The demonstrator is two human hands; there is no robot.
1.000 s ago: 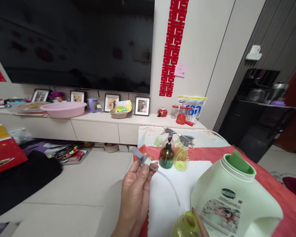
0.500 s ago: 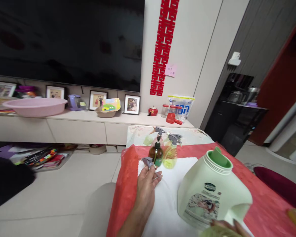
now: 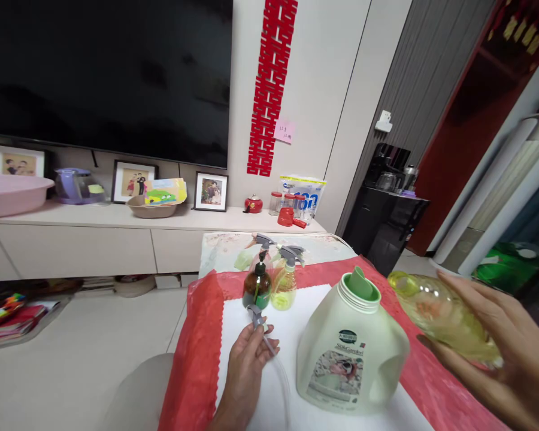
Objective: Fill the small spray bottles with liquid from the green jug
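My left hand (image 3: 247, 362) pinches a grey trigger spray head (image 3: 257, 316), whose clear dip tube (image 3: 282, 374) trails down over the white sheet. In my right hand (image 3: 498, 335) a clear yellowish bottle (image 3: 442, 311) lies nearly on its side, its uncapped neck pointing left. Between the hands stands a large pale green detergent jug (image 3: 353, 353), cap off, with a green spout (image 3: 359, 284) in its mouth. Beyond my left hand are a brown pump bottle (image 3: 257, 284), a spray bottle with yellow liquid (image 3: 284, 287) and a pinkish spray bottle (image 3: 263, 258).
A red cloth (image 3: 197, 335) and a white sheet (image 3: 233, 320) cover the table. Behind it, a low cabinet (image 3: 175, 222) carries framed photos, a basket (image 3: 155, 208), jars and a red scoop (image 3: 286, 216). A grey rounded seat (image 3: 139, 392) is at the left.
My right hand has lifted the yellowish bottle from the bottom edge up to the right of the jug. The left hand still holds the spray head, and the view has swung right.
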